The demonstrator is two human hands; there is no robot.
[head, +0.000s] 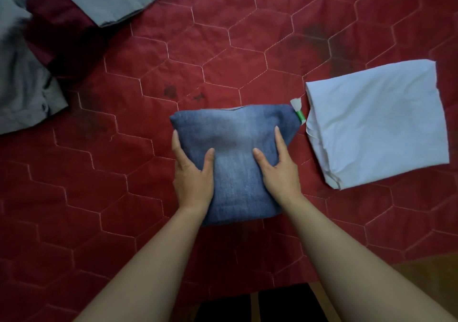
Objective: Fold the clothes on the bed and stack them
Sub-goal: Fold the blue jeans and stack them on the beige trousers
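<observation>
- Your left hand point(193, 175) and right hand point(281, 175) hold the folded denim point(235, 133) by its two sides. The thumbs and forefingers lie on top; the other fingers are hidden at the edges and seem to be tucked under.
- The denim lies on the red quilted bed point(99, 197), straight ahead of you and between your hands. A small green and white tag point(298, 112) sticks out at its far right corner.
- I judge the folding of this piece to be finished, so stacking is the step in hand.
- The folded white cloth point(379, 123) lies just beside the denim on your right, not touching it. It looks like the base of the stack, so next you need to lift the denim level and carry it over without loosening the fold.
- Far left, the grey clothes point(22, 86) and a maroon garment point(57, 36) lie rumpled, not yet folded.
</observation>
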